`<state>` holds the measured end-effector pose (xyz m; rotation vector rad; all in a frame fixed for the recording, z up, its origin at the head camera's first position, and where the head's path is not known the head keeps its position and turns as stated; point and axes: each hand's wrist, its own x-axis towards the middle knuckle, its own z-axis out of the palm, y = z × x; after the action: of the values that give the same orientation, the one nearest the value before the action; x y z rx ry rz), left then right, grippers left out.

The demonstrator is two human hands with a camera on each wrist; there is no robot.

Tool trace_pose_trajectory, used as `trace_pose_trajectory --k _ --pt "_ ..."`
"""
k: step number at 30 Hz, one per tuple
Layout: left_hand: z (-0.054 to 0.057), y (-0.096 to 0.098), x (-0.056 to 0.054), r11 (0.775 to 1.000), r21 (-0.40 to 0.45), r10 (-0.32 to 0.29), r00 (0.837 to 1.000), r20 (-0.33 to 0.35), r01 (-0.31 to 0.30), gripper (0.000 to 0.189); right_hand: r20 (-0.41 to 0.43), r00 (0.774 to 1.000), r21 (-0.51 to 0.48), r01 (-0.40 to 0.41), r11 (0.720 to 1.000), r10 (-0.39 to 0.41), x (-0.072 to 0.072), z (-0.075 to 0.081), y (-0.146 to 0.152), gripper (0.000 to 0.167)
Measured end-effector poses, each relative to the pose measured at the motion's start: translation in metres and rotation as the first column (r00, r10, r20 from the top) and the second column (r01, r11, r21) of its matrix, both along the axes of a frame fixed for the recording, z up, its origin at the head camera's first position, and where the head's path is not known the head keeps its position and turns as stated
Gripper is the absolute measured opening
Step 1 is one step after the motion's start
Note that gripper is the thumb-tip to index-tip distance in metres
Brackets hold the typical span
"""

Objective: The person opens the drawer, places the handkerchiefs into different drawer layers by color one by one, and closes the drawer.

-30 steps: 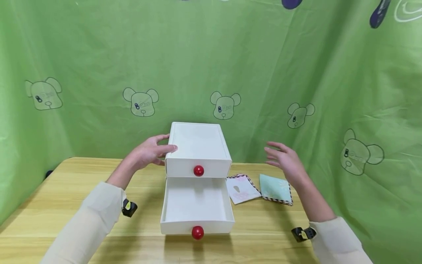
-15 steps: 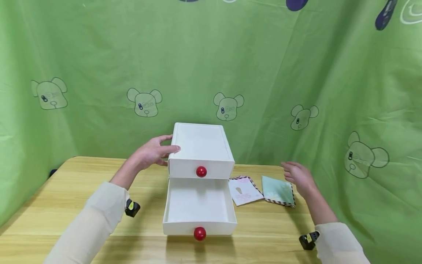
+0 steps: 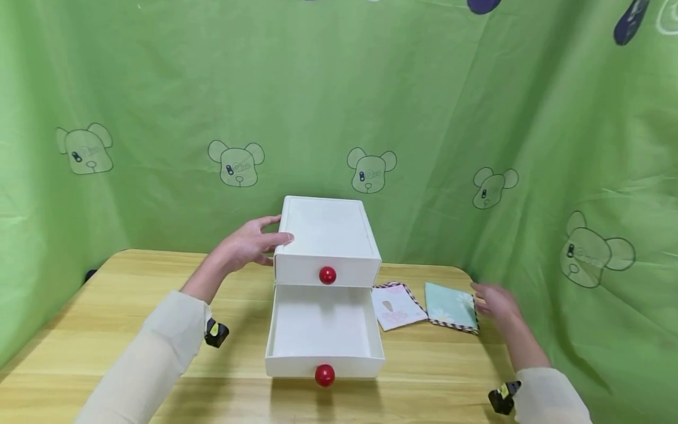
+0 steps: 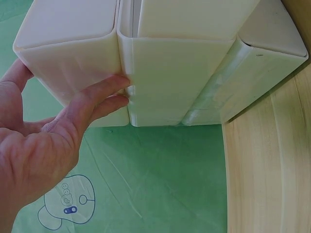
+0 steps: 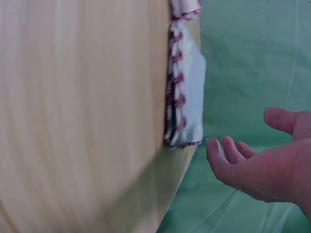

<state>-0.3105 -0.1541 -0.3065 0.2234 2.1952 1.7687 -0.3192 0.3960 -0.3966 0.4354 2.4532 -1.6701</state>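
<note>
A white drawer cabinet [image 3: 328,227] with red knobs stands on the table, its top drawer closed. Below it, a bare drawer [image 3: 324,324] is pulled out. My left hand [image 3: 249,244] rests on the cabinet's left side, thumb over the top edge; in the left wrist view its fingertips [image 4: 116,83] touch the side wall. To the right lie two folded square cloths with checked borders: a pale pink-and-white cloth [image 3: 396,306] and a mint-green cloth [image 3: 450,303]. My right hand [image 3: 500,303] hovers just right of the mint cloth, fingers loosely bent, apart from it in the right wrist view.
The wooden table [image 3: 212,365] ends at the back against a green curtain [image 3: 296,106] with bear-head prints, which also hangs at both sides. The pulled-out drawer's red knob [image 3: 325,375] juts toward me. In the left wrist view the cabinet shows three stacked sections.
My right hand has moved right and down, from above and behind the mint cloth to beside its right edge. My left hand stays on the cabinet. The whole head view has shifted slightly.
</note>
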Motion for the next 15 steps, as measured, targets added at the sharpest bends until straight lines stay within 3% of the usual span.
trace_pose_trajectory --k 6,15 --pt "0.000 0.000 -0.001 1.000 0.002 -0.004 1.000 -0.006 0.004 0.092 -0.005 0.999 0.046 0.044 0.998 -0.044 0.002 -0.016 0.009 0.078" --pt "0.000 0.000 -0.002 1.000 0.007 -0.002 1.000 0.000 0.002 0.092 0.010 0.999 0.097 0.045 0.994 -0.046 -0.003 -0.035 0.016 0.080"
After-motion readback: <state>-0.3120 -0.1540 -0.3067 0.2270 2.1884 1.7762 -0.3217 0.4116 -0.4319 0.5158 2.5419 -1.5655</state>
